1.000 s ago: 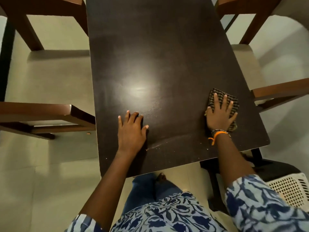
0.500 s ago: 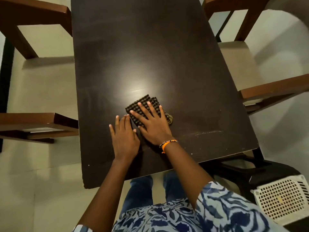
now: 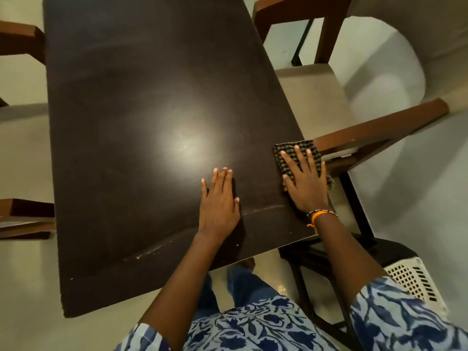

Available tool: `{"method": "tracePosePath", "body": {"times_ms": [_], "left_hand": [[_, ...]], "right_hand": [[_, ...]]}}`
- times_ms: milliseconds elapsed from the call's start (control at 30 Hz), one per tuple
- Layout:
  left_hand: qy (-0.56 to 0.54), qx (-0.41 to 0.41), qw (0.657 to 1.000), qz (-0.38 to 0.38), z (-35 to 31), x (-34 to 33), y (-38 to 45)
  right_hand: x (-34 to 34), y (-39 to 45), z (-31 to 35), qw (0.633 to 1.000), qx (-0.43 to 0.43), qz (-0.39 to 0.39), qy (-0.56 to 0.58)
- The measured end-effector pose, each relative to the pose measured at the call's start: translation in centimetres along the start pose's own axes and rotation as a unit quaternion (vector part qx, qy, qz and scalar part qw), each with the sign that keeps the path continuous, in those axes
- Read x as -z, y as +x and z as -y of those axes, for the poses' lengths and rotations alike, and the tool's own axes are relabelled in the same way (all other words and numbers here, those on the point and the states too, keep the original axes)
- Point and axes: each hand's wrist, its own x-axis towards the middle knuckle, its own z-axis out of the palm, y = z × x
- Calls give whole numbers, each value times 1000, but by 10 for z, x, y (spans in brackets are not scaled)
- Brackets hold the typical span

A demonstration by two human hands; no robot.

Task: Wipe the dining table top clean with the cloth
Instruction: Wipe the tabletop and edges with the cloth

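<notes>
The dark brown table top (image 3: 141,102) fills the middle of the head view. A checked brown cloth (image 3: 287,151) lies at its right edge, partly over the edge. My right hand (image 3: 305,181) presses flat on the cloth with fingers spread. My left hand (image 3: 219,203) rests flat on the bare table to the left of it, holding nothing. Thin lines of crumbs (image 3: 260,210) run across the table near my hands and toward the near edge.
Wooden chairs stand on both sides: one at the right (image 3: 374,130) close to the cloth, others at the left (image 3: 22,216). A white perforated basket (image 3: 415,279) sits on the floor at the lower right, beside a dark stool (image 3: 354,252).
My right hand has slid the cloth from the table's middle, beside my left hand, out to the right edge. My left hand stays flat on the table.
</notes>
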Motion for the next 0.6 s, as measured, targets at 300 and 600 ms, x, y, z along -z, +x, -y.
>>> {"method": "tracePosePath", "body": {"times_ms": [300,600], "left_hand": [[46,20,999,12,-33,-19,22],[72,37,997,-3,-43,-18,29]], "right_hand": [[-1,49,22,999,43,-9,20],[20,131,22,995,52,83,-13]]}}
